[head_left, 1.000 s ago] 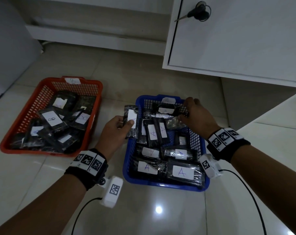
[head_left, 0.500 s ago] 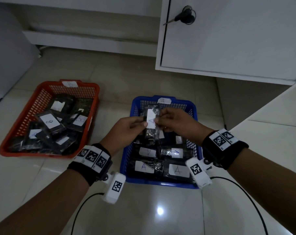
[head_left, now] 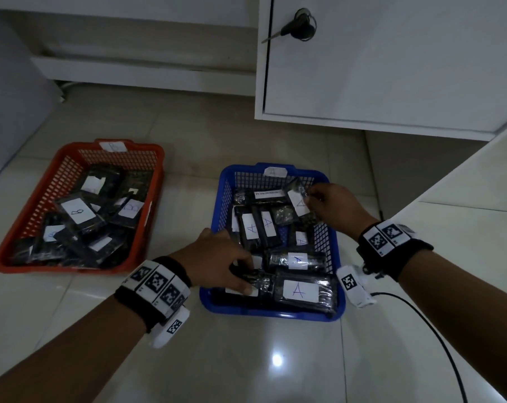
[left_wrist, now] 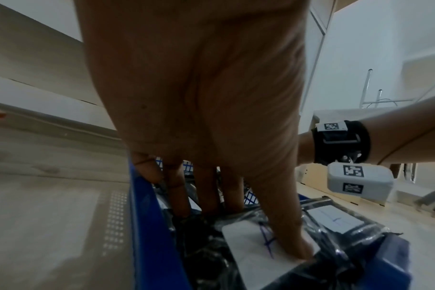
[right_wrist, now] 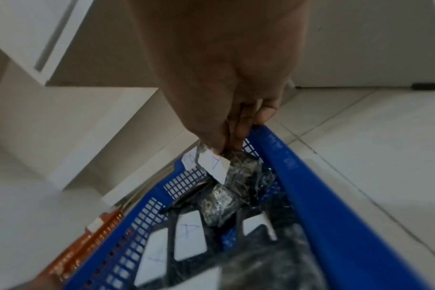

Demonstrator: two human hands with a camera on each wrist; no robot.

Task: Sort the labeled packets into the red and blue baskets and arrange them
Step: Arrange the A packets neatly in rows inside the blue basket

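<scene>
The blue basket (head_left: 275, 315) marked A holds several black packets with white A labels. My right hand (head_left: 312, 196) pinches one A packet (head_left: 297, 200) by its top edge at the basket's far right, tilted above the others; the right wrist view shows this pinch (right_wrist: 224, 147) on the packet (right_wrist: 219, 164). My left hand (head_left: 243, 277) is down in the near left corner, thumb on the label of a lying packet (head_left: 255, 282) and fingers over its far edge, as the left wrist view (left_wrist: 246, 231) confirms. The red basket (head_left: 57, 269) marked B holds several B packets.
Both baskets sit on a glossy tiled floor. A white cabinet door with a key (head_left: 301, 24) stands behind the blue basket, and a white ledge (head_left: 464, 228) runs along the right. A black cable (head_left: 421, 315) trails from my right wrist.
Both hands held one A packet over the blue basket. My right hand has carried it to the far right; my left let go and dropped onto a packet at the near left.
</scene>
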